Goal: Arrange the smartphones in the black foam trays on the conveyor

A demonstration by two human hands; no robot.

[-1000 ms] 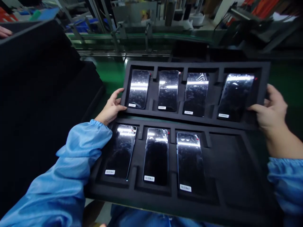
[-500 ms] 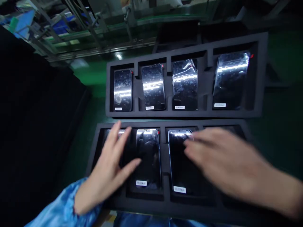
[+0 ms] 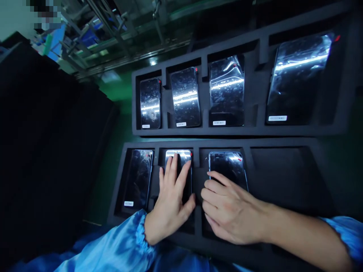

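Observation:
Two black foam trays lie before me, a far tray (image 3: 255, 130) and a near tray (image 3: 198, 145), each with slots for dark glossy phones. My left hand (image 3: 171, 198) lies flat, fingers stretched, on the second phone (image 3: 181, 156) of the near tray. My right hand (image 3: 229, 207) rests on the third phone (image 3: 228, 166), fingers curled at its left edge. A first phone (image 3: 138, 177) sits left of them. The near tray's rightmost slot (image 3: 283, 177) holds nothing. Several phones fill the far tray, such as the one at the right (image 3: 297, 79).
A tall stack of black foam (image 3: 51, 151) stands at the left. The green bench surface (image 3: 119, 90) shows between the stack and the trays. Metal rails and frames (image 3: 127, 56) run behind the far tray.
Both hands left the far tray's ends, swept over the near tray and now rest on its second and third phones. The far tray sits farther from me.

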